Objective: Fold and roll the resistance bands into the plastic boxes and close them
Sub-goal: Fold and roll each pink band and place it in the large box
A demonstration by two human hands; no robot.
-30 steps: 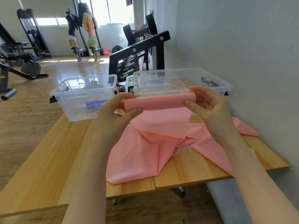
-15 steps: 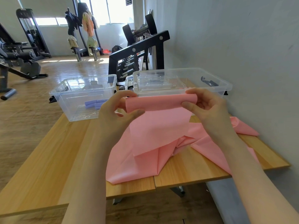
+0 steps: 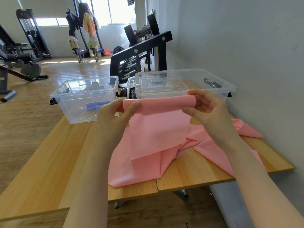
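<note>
— Where are the hands?

— Both raised out in front, forearms bare. The left hand [image 3: 115, 112] pinches the left end of the pink band [image 3: 158, 129], thumb on the near side.

— And the other?

— The right hand [image 3: 207, 107] pinches the right end, fingers curled, palm turned inward, level with the left.

I see a pink band [image 3: 158, 134], thin and wide, with its top edge rolled and lifted up; the rest hangs down and lies crumpled on the tabletop [image 3: 49, 162]. Far left stands an open clear box [image 3: 85, 97] with a small purple band [image 3: 97, 105] inside. Far right is another clear box [image 3: 184, 84].
</note>
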